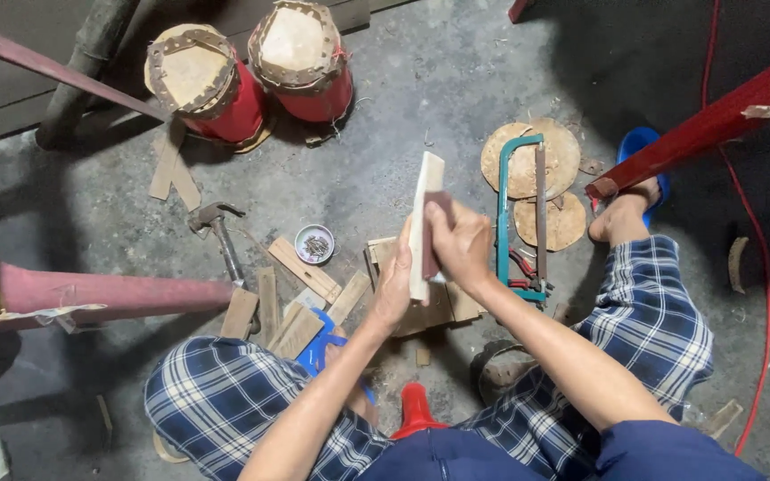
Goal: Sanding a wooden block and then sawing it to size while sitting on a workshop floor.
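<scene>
I sit over a concrete floor with a pale wooden slat (426, 191) held upright between my hands. My left hand (393, 287) grips the slat's lower part from the left side. My right hand (461, 244) presses a dark brown sheet, like sandpaper (434, 230), against the slat's right face. Below the slat lies a pile of short wood pieces (430, 307).
A teal hacksaw (520, 214) lies on round wooden discs (528, 160) to the right. A claw hammer (218, 227), a small dish of nails (315, 243) and wood offcuts (305, 267) lie left. Two red drums (251, 71) stand at the back. Red poles (706, 125) cross both sides.
</scene>
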